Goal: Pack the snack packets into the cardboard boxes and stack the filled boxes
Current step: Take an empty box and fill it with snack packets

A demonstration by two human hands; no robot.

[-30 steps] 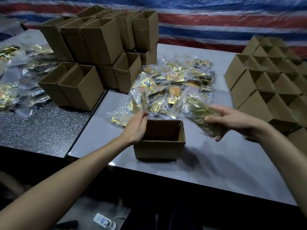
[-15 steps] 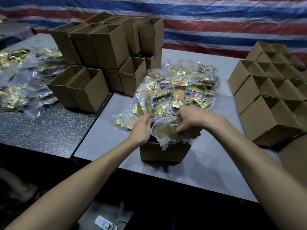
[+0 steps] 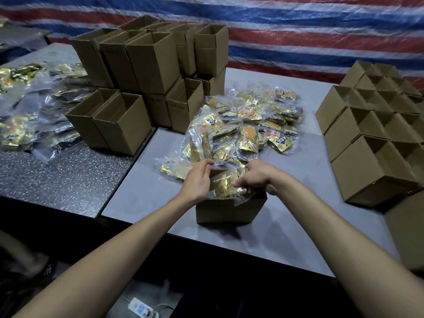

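Centrally, near the front edge of the bench (image 3: 286, 214), an open cardboard box (image 3: 229, 211) is gripped at its left rim by the curled fingers of the left hand (image 3: 197, 180). A clear bag of snack packets (image 3: 226, 184) is held in the box mouth, clasped by the bent fingers of the right hand (image 3: 257, 177). A loose packet heap (image 3: 247, 125) lies at 12 o'clock of the box; empty cartons (image 3: 367, 138) are ranked at 3 o'clock, stacked cartons (image 3: 149, 65) at 10 o'clock.

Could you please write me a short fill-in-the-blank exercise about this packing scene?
1. The right hand presses a bag of packets into the open ___ box.
2. The left hand grips that box's ___ rim.
3. The loose packet pile lies ___ the box.
4. The striped tarp is red, white and ___.
Answers: cardboard, left, behind, blue.
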